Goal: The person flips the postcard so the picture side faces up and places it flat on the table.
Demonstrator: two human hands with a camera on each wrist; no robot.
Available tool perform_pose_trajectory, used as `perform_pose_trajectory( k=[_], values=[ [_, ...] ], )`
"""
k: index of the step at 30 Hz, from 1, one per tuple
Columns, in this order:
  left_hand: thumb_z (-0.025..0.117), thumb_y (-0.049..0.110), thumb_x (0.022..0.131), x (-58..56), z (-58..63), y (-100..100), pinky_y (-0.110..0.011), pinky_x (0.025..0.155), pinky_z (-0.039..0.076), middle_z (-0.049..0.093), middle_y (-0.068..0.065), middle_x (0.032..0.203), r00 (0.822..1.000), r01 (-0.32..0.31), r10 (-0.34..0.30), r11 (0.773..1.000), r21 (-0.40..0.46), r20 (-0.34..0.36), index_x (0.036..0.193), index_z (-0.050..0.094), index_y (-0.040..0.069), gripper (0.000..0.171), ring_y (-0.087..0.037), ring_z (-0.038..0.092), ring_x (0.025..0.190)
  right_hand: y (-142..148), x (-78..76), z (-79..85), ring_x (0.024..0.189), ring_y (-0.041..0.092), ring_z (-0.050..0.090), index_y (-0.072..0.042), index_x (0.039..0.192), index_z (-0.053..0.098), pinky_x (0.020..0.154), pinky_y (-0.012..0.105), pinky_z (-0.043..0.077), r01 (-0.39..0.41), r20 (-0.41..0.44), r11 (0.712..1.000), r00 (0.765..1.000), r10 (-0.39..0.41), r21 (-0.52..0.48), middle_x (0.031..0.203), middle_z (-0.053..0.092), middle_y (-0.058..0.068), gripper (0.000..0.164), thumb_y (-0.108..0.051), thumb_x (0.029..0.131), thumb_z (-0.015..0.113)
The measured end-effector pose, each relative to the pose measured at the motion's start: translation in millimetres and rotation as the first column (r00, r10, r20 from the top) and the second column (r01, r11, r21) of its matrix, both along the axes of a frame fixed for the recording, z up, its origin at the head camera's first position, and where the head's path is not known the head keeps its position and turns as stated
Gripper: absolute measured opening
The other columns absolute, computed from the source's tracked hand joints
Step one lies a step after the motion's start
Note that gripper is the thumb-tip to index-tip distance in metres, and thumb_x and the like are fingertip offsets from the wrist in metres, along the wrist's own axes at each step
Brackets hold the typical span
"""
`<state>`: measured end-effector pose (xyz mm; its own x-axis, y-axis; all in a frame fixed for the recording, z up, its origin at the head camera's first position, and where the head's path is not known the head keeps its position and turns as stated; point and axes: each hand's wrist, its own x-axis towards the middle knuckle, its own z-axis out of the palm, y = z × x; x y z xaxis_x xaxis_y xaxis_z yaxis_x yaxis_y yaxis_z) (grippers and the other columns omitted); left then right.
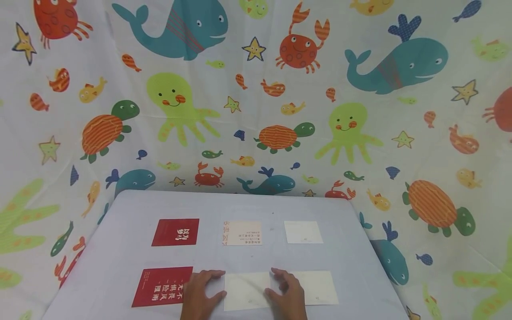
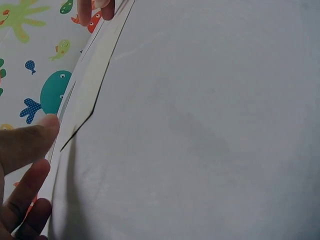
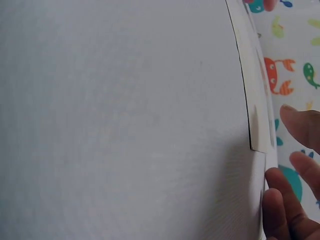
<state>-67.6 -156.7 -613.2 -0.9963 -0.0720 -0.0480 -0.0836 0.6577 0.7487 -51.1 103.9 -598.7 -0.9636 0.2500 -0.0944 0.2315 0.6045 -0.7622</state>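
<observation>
A cream card (image 1: 246,291) lies flat at the front middle of the white table, between the two hands. My left hand (image 1: 202,291) stands at its left edge, thumb and forefinger spread apart and loosely bent. At the right edge is my right hand (image 1: 289,291), its thumb and fingers also parted, with nothing pinched between them. Part of a second cream card (image 1: 318,289) is covered by the right hand. The left hand overlaps the right end of a red card (image 1: 162,289) with white characters. Both wrist views show the middle card (image 2: 95,75) edge-on beside the fingers.
In the back row lie a smaller red card (image 1: 176,232), a cream card with printed characters (image 1: 242,233) and a plain cream card (image 1: 303,232). A curtain (image 1: 240,66) patterned with sea animals hangs behind the white table (image 1: 120,231) and at both sides.
</observation>
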Motion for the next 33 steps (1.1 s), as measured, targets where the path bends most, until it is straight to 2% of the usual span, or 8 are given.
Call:
perform_pose_trajectory(
  k=[7,13,24,27,31,33],
  values=[
    [0.100,0.023,0.067,2.1,-1.3,2,-0.049,0.093,0.044,0.078,0.014,0.102,1.000,0.003,-0.003,1.000,-0.016,-0.001,0.112,0.080,0.031,0.050,-0.014,0.060,0.100,-3,4.0,0.8,0.089,0.006,0.058,-0.023,0.125,0.074,0.080,0.023,0.047,-0.025,-0.016,0.999,1.000,0.025,-0.026,0.112,0.078,-0.005,0.057,-0.021,0.072,0.095],
    [0.099,0.020,0.067,4.0,1.6,4,-0.050,0.093,0.043,0.079,0.012,0.102,1.000,0.003,-0.003,0.999,-0.038,-0.016,0.110,0.079,0.030,0.049,-0.015,0.061,0.100,-5,3.5,-1.8,0.091,0.006,0.059,-0.024,0.125,0.074,0.082,0.023,0.049,-0.049,0.008,0.998,0.999,0.049,-0.031,0.112,0.078,-0.007,0.055,-0.022,0.074,0.094],
    [0.098,0.020,0.067,2.6,-2.4,3,-0.048,0.092,0.042,0.078,0.013,0.104,0.999,0.022,-0.023,0.999,-0.041,-0.023,0.109,0.078,0.032,0.048,-0.014,0.060,0.100,-10,2.2,-2.6,0.091,0.010,0.059,-0.023,0.120,0.076,0.078,0.022,0.048,0.004,0.018,0.999,1.000,-0.003,-0.054,0.114,0.077,-0.005,0.050,-0.020,0.073,0.094],
    [0.098,0.021,0.068,2.7,-2.6,3,-0.048,0.092,0.042,0.078,0.013,0.104,0.999,0.026,-0.027,0.999,-0.043,-0.029,0.109,0.078,0.032,0.047,-0.014,0.060,0.100,-12,2.1,-3.0,0.094,0.011,0.062,-0.024,0.117,0.077,0.085,0.028,0.052,0.021,0.029,0.998,0.999,-0.019,-0.057,0.112,0.077,-0.006,0.048,-0.019,0.073,0.094],
    [0.098,0.022,0.068,3.1,-2.0,3,-0.048,0.092,0.042,0.078,0.013,0.105,0.999,0.028,-0.029,0.999,-0.045,-0.026,0.109,0.078,0.033,0.047,-0.015,0.061,0.101,-13,2.6,-3.1,0.102,0.013,0.069,-0.026,0.115,0.077,0.102,0.048,0.053,0.056,0.042,0.994,0.998,-0.052,-0.093,0.110,0.078,-0.008,0.045,-0.018,0.074,0.092],
    [0.098,0.022,0.068,3.3,-2.0,3,-0.047,0.092,0.042,0.077,0.013,0.105,0.999,0.030,-0.031,0.998,-0.047,-0.025,0.109,0.078,0.033,0.047,-0.014,0.060,0.101,-12,2.5,-2.5,0.103,0.012,0.071,-0.025,0.115,0.078,0.102,0.050,0.053,0.072,0.040,0.988,0.997,-0.067,-0.133,0.111,0.079,-0.007,0.042,-0.016,0.075,0.091]
  ],
)
